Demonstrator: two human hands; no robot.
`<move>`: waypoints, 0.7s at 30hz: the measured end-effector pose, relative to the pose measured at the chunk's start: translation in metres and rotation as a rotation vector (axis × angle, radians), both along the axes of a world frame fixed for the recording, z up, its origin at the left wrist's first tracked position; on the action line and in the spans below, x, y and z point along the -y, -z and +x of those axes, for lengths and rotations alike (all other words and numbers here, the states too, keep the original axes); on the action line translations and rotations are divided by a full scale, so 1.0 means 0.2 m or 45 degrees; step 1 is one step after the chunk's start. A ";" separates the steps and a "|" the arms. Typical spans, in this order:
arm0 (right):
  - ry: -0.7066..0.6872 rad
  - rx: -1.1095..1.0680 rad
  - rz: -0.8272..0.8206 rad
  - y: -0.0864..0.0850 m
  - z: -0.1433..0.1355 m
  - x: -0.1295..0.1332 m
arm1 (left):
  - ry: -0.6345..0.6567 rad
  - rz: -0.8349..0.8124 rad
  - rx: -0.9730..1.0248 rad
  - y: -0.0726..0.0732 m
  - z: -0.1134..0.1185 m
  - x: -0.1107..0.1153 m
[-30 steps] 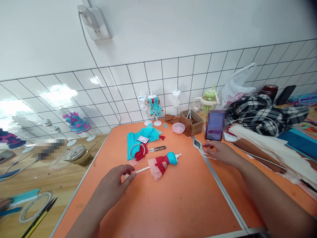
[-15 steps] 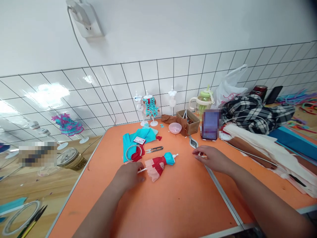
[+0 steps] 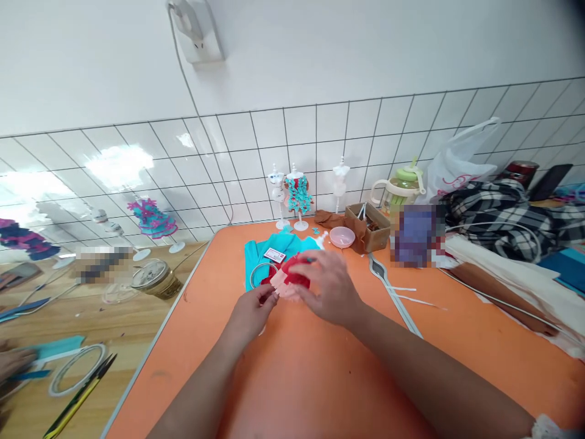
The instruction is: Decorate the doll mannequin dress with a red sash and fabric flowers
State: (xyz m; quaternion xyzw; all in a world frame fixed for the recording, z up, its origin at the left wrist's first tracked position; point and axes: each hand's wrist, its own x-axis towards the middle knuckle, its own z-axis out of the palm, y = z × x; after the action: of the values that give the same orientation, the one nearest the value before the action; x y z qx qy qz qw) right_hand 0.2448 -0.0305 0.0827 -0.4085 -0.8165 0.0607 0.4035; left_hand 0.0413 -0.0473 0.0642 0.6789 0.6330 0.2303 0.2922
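Note:
My left hand (image 3: 251,312) pinches the stand of the small dressed mannequin near the hem of its pink and red skirt (image 3: 286,283). Blurred by motion, my right hand (image 3: 326,286) is at the skirt's right side with its fingers apart, and it hides most of the figure. Behind them lie turquoise fabric (image 3: 256,249), a white label (image 3: 275,255) and a ring of tape (image 3: 253,277). Thin white strips (image 3: 414,297) rest on the orange table to the right.
Mannequins (image 3: 299,195) stand by the tiled wall. Near them are a pink bowl (image 3: 342,237), a cardboard box (image 3: 377,235), a green-lidded jug (image 3: 404,186) and a blurred phone (image 3: 415,235). A co-worker's hand (image 3: 16,361) shows at far left, beside a tape roll (image 3: 57,384).
The mannequin has been lifted and tilted upward by my left hand. My right hand has moved left to it, and white strips now lie where that hand was. The view has shifted.

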 end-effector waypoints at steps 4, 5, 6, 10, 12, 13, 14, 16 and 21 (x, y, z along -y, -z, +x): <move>0.230 -0.557 0.155 -0.09 -0.09 -0.01 | -0.126 -0.058 0.676 -0.02 0.02 0.03; 0.180 -0.648 0.105 -0.10 -0.11 -0.01 | -0.158 -0.090 0.826 -0.02 0.02 0.05; 0.106 -0.710 0.028 -0.10 -0.13 -0.01 | -0.178 -0.114 0.957 -0.02 0.03 0.06; -0.157 -0.683 -0.083 -0.08 -0.19 0.01 | -0.192 -0.111 1.231 -0.03 0.05 0.09; -0.159 -0.580 0.045 -0.06 -0.21 0.01 | -0.196 -0.110 1.280 -0.04 0.06 0.11; -0.122 -0.536 0.112 -0.05 -0.21 0.02 | -0.196 -0.110 1.301 -0.04 0.07 0.11; -0.062 -0.504 0.177 -0.04 -0.21 0.02 | -0.195 -0.107 1.321 -0.04 0.07 0.11; 0.081 -0.462 0.332 -0.02 -0.21 0.02 | -0.193 -0.099 1.349 -0.04 0.08 0.12; 0.244 -0.351 0.707 0.00 -0.20 0.03 | -0.167 -0.101 1.396 0.00 0.10 0.13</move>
State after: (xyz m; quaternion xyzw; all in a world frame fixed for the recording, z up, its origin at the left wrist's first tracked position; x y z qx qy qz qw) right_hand 0.2048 -0.0373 0.0830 -0.3456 -0.6973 -0.1477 0.6103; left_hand 0.0607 -0.0740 0.0638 0.4069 0.4374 0.5437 0.5895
